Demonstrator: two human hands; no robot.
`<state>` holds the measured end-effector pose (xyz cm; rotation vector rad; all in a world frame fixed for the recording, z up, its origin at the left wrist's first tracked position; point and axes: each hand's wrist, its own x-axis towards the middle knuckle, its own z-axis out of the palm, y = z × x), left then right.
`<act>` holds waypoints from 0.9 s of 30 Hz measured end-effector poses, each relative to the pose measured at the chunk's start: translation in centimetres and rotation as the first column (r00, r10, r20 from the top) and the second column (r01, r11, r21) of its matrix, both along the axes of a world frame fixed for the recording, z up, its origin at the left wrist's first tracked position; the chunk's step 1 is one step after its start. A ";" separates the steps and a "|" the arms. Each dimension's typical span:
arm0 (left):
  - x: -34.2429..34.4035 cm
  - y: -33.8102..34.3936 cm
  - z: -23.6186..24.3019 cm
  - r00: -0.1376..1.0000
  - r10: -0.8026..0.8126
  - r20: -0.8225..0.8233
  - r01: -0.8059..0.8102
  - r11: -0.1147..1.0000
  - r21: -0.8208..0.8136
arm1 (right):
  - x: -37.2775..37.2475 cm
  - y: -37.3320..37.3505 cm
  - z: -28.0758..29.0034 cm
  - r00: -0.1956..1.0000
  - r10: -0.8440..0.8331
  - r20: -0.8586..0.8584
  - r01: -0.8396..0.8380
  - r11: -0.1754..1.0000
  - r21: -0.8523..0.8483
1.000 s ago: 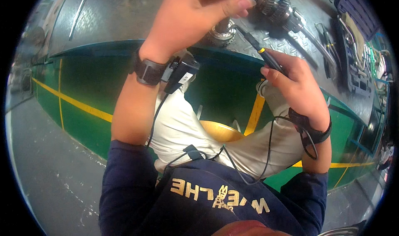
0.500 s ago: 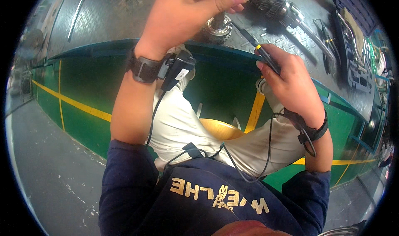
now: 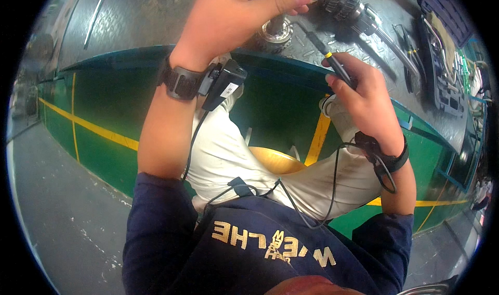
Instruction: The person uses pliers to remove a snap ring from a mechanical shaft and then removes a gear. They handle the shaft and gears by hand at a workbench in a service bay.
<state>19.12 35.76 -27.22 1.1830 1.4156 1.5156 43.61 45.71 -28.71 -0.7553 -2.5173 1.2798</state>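
Note:
At the upper edge, my left hand (image 3: 234, 19) is closed, thumb and fingers pressed together over the top of an upright metal shaft (image 3: 276, 23). Its grip on the shaft is mostly hidden behind the hand and cut off by the picture's edge. A bright ring-shaped bearing or gear (image 3: 275, 34) surrounds the shaft's lower end, on the metal bench top. My right hand (image 3: 364, 90) is wrapped around a slim pick-like tool (image 3: 338, 66) with a black handle, a yellow band and a thin bent metal tip. That tip lies just right of the shaft, near the ring.
A long gear shaft (image 3: 348, 7) with several gears lies on the bench (image 3: 140, 25) behind my hands. Further right are black-handled tools (image 3: 409, 51) and an open tool case (image 3: 442, 61). A thin rod (image 3: 96, 17) lies at left. The green bench front (image 3: 104, 100) stands before my knees.
My right hand and the tool have shifted slightly to the right, and the tool's tip has moved a little up from the ring. The left hand has moved slightly right.

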 end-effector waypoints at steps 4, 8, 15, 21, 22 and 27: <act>-0.2 -0.2 -0.1 0.999 0.011 -0.031 -0.011 1.000 -0.012 | -0.3 -0.2 1.2 0.988 0.004 0.157 -0.011 0.999 0.044; 0.1 -0.1 0.1 1.000 0.026 -0.008 -0.026 0.999 -0.022 | -0.2 -0.2 1.6 0.987 0.010 0.160 -0.019 0.998 0.058; -0.1 -0.2 0.0 0.997 0.030 -0.068 -0.029 0.999 0.015 | 0.0 0.6 1.1 0.979 0.134 0.157 -0.131 0.991 -0.028; 0.0 0.0 0.2 0.994 0.016 -0.107 -0.014 1.000 0.014 | 0.2 1.2 1.5 0.958 0.208 0.198 -0.206 0.978 -0.027; 0.0 0.0 0.3 0.994 0.014 -0.106 -0.013 1.000 0.014 | 0.3 1.4 1.4 0.956 0.225 0.187 -0.227 0.974 -0.016; 0.0 -0.1 0.2 0.994 0.027 -0.108 -0.025 1.000 0.015 | 0.1 1.5 1.9 0.951 0.243 0.189 -0.245 0.969 -0.017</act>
